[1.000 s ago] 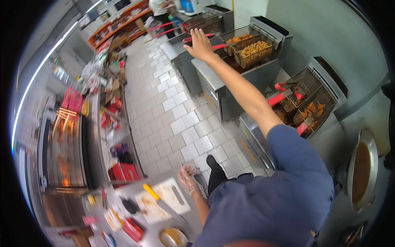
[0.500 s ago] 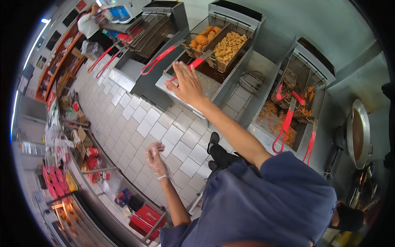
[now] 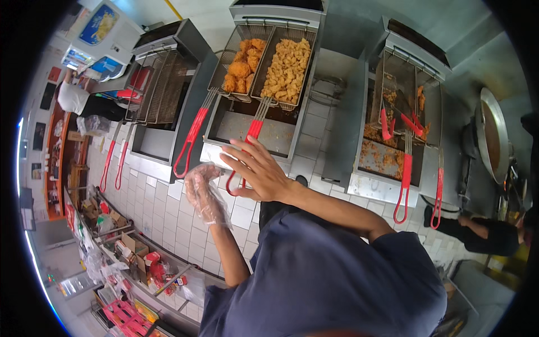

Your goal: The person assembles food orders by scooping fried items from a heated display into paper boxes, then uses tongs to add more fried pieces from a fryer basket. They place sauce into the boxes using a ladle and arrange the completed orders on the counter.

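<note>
Right hand [image 3: 264,171] spread over the red handle [image 3: 256,130] of a fry basket [image 3: 286,104], contact unclear; gloved left hand [image 3: 206,194] loosely curled, any hold impossible to tell. In that basket, at the middle fryer [image 3: 279,135]: heaped golden-brown nuggets [image 3: 286,70].

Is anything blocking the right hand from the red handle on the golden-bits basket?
No, nothing visible. The right hand overlaps the red handle in view; the gloved left hand is to the left, not between them.
</note>
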Action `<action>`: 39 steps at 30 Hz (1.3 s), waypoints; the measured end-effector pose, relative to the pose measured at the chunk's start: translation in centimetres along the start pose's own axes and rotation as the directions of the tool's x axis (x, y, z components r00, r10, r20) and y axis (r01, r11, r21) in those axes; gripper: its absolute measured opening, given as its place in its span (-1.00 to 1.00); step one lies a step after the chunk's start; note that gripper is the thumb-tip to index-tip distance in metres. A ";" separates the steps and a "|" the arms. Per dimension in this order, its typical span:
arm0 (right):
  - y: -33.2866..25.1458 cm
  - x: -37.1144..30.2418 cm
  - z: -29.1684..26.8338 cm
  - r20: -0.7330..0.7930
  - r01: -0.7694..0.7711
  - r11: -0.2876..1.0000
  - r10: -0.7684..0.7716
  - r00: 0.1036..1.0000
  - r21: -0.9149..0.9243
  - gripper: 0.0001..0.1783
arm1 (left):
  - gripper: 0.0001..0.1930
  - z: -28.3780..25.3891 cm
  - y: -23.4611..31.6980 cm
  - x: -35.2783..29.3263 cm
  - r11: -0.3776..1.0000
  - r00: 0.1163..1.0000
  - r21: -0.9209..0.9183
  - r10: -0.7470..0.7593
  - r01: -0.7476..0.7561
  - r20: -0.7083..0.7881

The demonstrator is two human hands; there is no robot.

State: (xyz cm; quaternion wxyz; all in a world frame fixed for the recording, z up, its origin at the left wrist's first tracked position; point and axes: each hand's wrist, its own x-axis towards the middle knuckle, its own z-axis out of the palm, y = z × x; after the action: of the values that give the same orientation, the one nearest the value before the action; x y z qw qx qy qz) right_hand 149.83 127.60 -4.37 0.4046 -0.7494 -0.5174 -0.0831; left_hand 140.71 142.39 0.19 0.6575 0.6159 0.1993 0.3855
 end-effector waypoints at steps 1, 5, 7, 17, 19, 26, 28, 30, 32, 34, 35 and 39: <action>0.0 0.2 -0.1 0.054 0.023 1.000 -0.023 0.998 0.010 -0.04 | -0.68 0.0 -0.1 0.9 1.000 0.999 -0.005 -0.021 0.022 0.028; 0.2 0.7 -0.5 0.251 0.006 0.998 0.009 0.968 -0.060 0.02 | -0.70 1.2 -0.2 5.3 0.997 0.962 0.060 -0.060 0.046 0.267; -0.3 0.2 -0.8 0.102 -0.059 0.998 0.060 0.993 -0.011 0.05 | -0.77 1.2 1.3 6.4 0.994 0.937 0.050 -0.107 0.096 0.332; -2.2 1.6 0.5 0.095 -0.170 0.982 0.177 0.980 -0.083 -0.10 | -0.59 7.3 4.3 20.6 0.900 0.353 0.271 -0.145 -0.341 0.924; -1.2 2.5 1.3 0.336 -0.178 0.969 0.226 0.914 -0.169 -0.15 | -0.50 11.4 1.3 22.3 0.847 0.231 0.161 -0.046 -0.507 0.972; -1.4 0.1 0.7 -0.299 -0.351 0.894 0.429 0.852 0.280 -0.07 | -0.53 27.1 -13.3 23.5 0.442 -0.011 0.175 -0.388 -0.879 0.922; -2.4 -2.4 0.7 -0.336 -0.485 0.835 0.549 0.766 0.260 -0.07 | -0.50 28.9 -16.0 23.1 0.416 -0.024 0.171 -0.423 -0.893 0.906; -3.3 -5.6 1.1 -0.396 -0.574 0.764 0.644 0.655 0.294 -0.12 | -0.52 29.9 -17.4 22.8 0.364 -0.044 0.119 -0.409 -0.924 0.912; -4.2 -9.6 2.0 -0.476 -0.676 0.666 0.727 0.495 0.315 -0.17 | -0.61 30.7 -17.9 23.0 0.382 -0.020 0.133 -0.371 -0.915 0.928; -4.7 -14.1 3.4 -0.505 -0.757 0.527 0.808 0.304 0.387 -0.24 | -0.62 32.2 -18.0 24.0 0.314 0.077 0.168 -0.282 -0.935 0.956; -4.8 -16.6 4.2 -0.492 -0.788 0.438 0.847 0.200 0.432 -0.26 | -0.63 32.8 -18.2 24.5 0.292 0.124 0.187 -0.223 -0.938 0.967; -2.6 -25.6 8.7 -0.391 -0.743 0.158 0.908 -0.150 0.650 -0.18 | -0.65 34.7 -20.0 25.7 0.278 0.196 0.311 -0.373 -0.909 0.907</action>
State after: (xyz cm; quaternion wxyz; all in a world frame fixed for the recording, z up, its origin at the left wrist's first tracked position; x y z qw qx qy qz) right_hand 133.54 115.90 -22.67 0.5996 -0.7395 0.3026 -0.0452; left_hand 187.55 140.03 -8.03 0.0428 0.9706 -0.2158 -0.0976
